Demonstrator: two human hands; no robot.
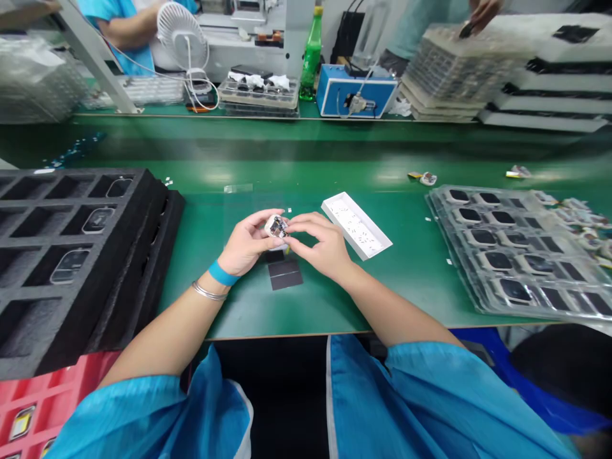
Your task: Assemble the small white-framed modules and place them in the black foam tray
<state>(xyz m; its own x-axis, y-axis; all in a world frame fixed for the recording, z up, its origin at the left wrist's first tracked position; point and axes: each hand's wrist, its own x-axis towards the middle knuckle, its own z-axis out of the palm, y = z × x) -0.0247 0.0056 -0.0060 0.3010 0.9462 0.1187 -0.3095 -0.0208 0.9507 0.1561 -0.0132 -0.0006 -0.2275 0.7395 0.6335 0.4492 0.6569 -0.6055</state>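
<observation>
Between thumb and fingers, my left hand (243, 243) grips a small pale watch case with its inner electronics (276, 226) exposed. My right hand (323, 245) is pinched at the right side of that case; whether its fingertips hold a separate tiny part is too small to tell. Below the hands, a dark rectangular sheet (285, 275) lies on the green bench. Just right of my right hand sits a shallow white box (377, 241) with many tiny pieces scattered in it.
Stacked black foam trays (62, 325) with clear frames stand at left. On the right, clear plastic trays (452, 255) carry watch cases and dark screens. Loose small assemblies (429, 179) lie farther back. A green bottle (312, 57), white fan (182, 35) and blue box (325, 92) line the rear shelf.
</observation>
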